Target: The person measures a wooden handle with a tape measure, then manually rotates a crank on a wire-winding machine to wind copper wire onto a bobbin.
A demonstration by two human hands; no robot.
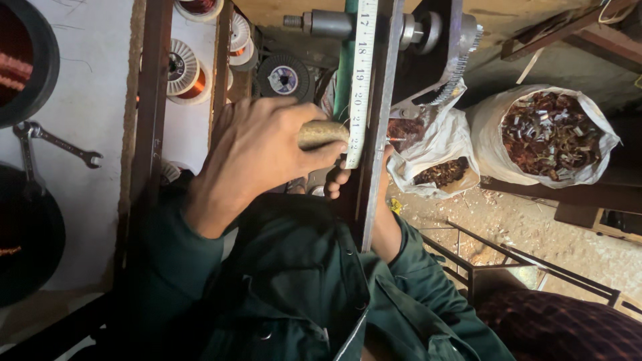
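Left hand (257, 157), centre of frame, is wrapped around a short tan rounded handle (322, 133), fingers curled over it and thumb pressed beneath; the handle's free end touches the edge of a white measuring tape (356, 80) that runs down from the top of the frame along a grey metal bar (376, 134). Right hand (338, 179) is mostly hidden behind that bar just below the handle; only curled fingertips show, and what they hold, if anything, cannot be told. Both forearms wear dark green sleeves (294, 287) filling the lower centre. Above the hands, at top centre, a steel shaft (328, 23) with a toothed gear wheel (461, 67) to its right. Upper left of centre: several spools of copper wire (182, 67) behind brown vertical frame members. Far left: a white desk (80, 100) carrying a spanner (57, 142) and dark round rims at the frame edge. Right of the bar: two white sacks, a smaller one (435, 150) and a larger one (545, 134) at upper right, both open and filled with reddish-brown scrap. Sandy floor (528, 227) below them.
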